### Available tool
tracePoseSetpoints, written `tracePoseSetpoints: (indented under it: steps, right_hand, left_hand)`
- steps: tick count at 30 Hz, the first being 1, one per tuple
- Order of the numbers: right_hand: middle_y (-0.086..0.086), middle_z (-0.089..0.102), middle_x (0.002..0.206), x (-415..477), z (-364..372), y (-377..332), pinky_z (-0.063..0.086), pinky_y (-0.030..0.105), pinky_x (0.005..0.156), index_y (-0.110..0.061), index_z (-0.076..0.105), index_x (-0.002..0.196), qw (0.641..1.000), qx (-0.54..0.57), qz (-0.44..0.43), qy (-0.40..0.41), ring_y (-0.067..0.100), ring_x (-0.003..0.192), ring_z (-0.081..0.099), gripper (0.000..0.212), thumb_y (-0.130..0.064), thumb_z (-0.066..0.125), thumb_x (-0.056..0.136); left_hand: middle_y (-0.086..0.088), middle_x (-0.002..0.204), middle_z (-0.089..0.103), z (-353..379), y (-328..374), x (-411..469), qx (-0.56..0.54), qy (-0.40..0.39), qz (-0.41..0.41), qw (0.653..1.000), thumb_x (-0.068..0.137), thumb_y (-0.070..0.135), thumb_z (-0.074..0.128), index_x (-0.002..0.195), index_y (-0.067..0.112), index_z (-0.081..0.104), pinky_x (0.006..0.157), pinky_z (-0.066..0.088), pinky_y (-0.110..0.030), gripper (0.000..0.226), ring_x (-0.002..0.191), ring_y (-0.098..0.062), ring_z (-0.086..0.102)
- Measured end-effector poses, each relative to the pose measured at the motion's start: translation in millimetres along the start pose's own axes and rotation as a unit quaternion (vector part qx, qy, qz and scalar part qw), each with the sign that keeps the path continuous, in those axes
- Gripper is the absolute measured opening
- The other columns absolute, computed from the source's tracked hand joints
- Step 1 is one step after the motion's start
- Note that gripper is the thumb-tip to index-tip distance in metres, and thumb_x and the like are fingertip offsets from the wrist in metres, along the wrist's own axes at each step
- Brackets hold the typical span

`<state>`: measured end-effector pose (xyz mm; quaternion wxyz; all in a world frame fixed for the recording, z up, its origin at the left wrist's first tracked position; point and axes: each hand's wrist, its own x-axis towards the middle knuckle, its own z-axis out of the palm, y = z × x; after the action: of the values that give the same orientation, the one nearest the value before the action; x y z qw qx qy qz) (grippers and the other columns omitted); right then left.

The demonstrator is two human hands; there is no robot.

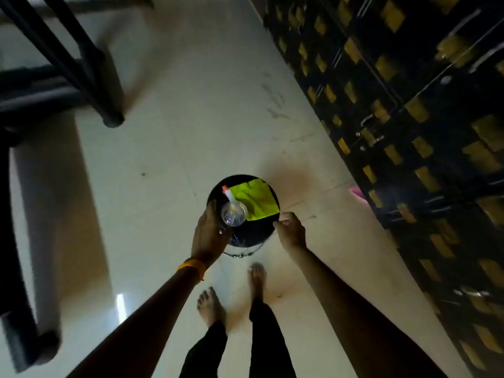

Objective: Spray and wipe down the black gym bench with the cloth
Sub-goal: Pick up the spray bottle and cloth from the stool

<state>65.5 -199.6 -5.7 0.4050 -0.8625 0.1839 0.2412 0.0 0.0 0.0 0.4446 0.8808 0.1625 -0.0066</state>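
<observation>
I'm seeing a motion-blurred top-down view. The spray bottle is standing upright on a round black stool, clear body, white neck, red nozzle tip pointing up-left. I'm not able to read any writing on it: too blurred. The yellow-green cloth is lying crumpled on the stool, just right of the bottle and touching it, one corner hanging over the far rim.

The left hand is lying against the bottle's left side, fingers running up alongside it. I cannot tell if it is closing round the bottle. An orange wristband is sitting on that wrist. The right hand is hovering at the stool's right rim, fingers loosely curled and carrying nothing, thumb tip at the rim.

The person is standing barefoot on the pale tiled floor, in dark trousers, just short of the stool. A black metal frame is filling the upper left, well apart from the stool; I cannot tell if that is the bench. A black surface with yellow patches is running down the right side, the patches too smeared to read.
</observation>
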Motion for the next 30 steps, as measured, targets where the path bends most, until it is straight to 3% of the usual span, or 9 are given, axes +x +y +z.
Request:
tracePoseSetpoints:
  steps: [8, 12, 14, 17, 19, 22, 26, 29, 30]
  right_hand:
    - [0.025, 0.048, 0.139, 136.4, 63.3, 29.9, 0.045, 0.046, 0.098, -0.002, 0.043, 0.144, 0.996, -0.086, 0.011, -0.033, 0.041, 0.128, 0.049, 0.06, -0.023, 0.065, 0.092]
    - [0.024, 0.043, 0.14, 185.5, 77.3, 43.7, 0.046, 0.054, 0.098, -0.004, 0.038, 0.145, 0.992, -0.123, 0.025, -0.033, 0.044, 0.128, 0.044, 0.069, -0.028, 0.07, 0.088]
    - [0.024, 0.048, 0.132, 199.7, 81.8, 47.5, 0.048, 0.054, 0.094, -0.002, 0.044, 0.135, 0.99, -0.131, 0.034, -0.027, 0.043, 0.122, 0.049, 0.067, -0.032, 0.075, 0.084]
    - [0.02, 0.061, 0.12, 206.7, 85.6, 48.6, 0.052, 0.047, 0.085, -0.002, 0.051, 0.122, 0.994, -0.089, 0.059, -0.036, 0.039, 0.11, 0.059, 0.061, -0.028, 0.082, 0.076]
    - [0.017, 0.066, 0.116, 205.0, 85.6, 42.9, 0.053, 0.042, 0.082, -0.005, 0.062, 0.117, 0.993, -0.061, 0.078, -0.059, 0.037, 0.107, 0.063, 0.05, -0.023, 0.082, 0.074]
    - [0.013, 0.07, 0.11, 199.0, 82.4, 20.3, 0.049, 0.034, 0.077, -0.009, 0.069, 0.111, 0.993, -0.002, 0.069, -0.094, 0.033, 0.105, 0.064, 0.034, -0.013, 0.076, 0.077]
    - [0.008, 0.068, 0.109, 181.9, 82.7, -32.3, 0.049, 0.028, 0.075, -0.014, 0.063, 0.113, 0.989, 0.052, -0.003, -0.141, 0.028, 0.1, 0.063, 0.033, -0.001, 0.067, 0.084]
    - [0.005, 0.062, 0.107, 163.4, 99.2, -79.6, 0.041, 0.01, 0.058, -0.006, 0.053, 0.124, 0.985, 0.004, -0.062, -0.159, 0.015, 0.084, 0.057, 0.039, -0.002, 0.065, 0.088]
    - [0.005, 0.059, 0.106, 158.3, 110.4, -95.3, 0.04, 0.01, 0.057, -0.006, 0.05, 0.125, 0.983, -0.007, -0.071, -0.169, 0.016, 0.083, 0.056, 0.041, -0.002, 0.065, 0.088]
  left_hand:
    - [-0.003, 0.148, 0.052, 83.8, -62.4, 65.4, -0.064, -0.001, -0.069, 0.996, 0.077, 0.02, 0.086, 0.158, 0.025, 0.017, 0.091, 0.055, -0.035, 0.106, 0.127, -0.021, 0.056]
    - [-0.006, 0.14, 0.057, 112.6, -68.7, 85.3, -0.082, 0.038, -0.081, 0.993, 0.077, 0.018, 0.086, 0.153, 0.008, 0.028, 0.098, 0.055, -0.036, 0.097, 0.121, -0.02, 0.059]
    - [0.001, 0.12, 0.063, 119.6, -68.9, 91.5, -0.082, 0.06, -0.09, 0.991, 0.082, 0.025, 0.082, 0.146, 0.0, 0.039, 0.091, 0.054, -0.028, 0.081, 0.104, -0.008, 0.061]
    - [0.011, 0.096, 0.062, 120.3, -64.2, 95.4, -0.084, 0.09, -0.098, 0.988, 0.086, 0.037, 0.068, 0.133, -0.005, 0.049, 0.077, 0.052, -0.017, 0.066, 0.084, 0.001, 0.058]
    - [0.01, 0.093, 0.063, 117.2, -63.1, 94.6, -0.09, 0.095, -0.093, 0.987, 0.088, 0.031, 0.067, 0.128, -0.005, 0.051, 0.071, 0.051, -0.015, 0.056, 0.08, -0.003, 0.06]
    - [-0.002, 0.089, 0.07, 103.4, -64.5, 95.0, -0.102, 0.105, -0.103, 0.984, 0.089, 0.026, 0.064, 0.131, 0.002, 0.049, 0.065, 0.057, -0.033, 0.05, 0.073, -0.02, 0.068]
    - [-0.004, 0.075, 0.068, 65.6, -62.4, 97.7, -0.131, 0.143, -0.114, 0.974, 0.09, 0.02, 0.063, 0.132, 0.007, 0.047, 0.063, 0.055, -0.036, 0.046, 0.066, -0.014, 0.066]
    - [-0.001, 0.072, 0.065, 28.6, -69.3, 97.2, -0.143, 0.18, -0.128, 0.965, 0.091, 0.007, 0.065, 0.129, 0.008, 0.048, 0.064, 0.054, -0.037, 0.042, 0.066, -0.014, 0.064]
    - [0.0, 0.072, 0.065, 14.6, -74.3, 96.8, -0.15, 0.193, -0.137, 0.96, 0.091, 0.004, 0.066, 0.129, 0.008, 0.049, 0.065, 0.054, -0.035, 0.042, 0.067, -0.014, 0.064]
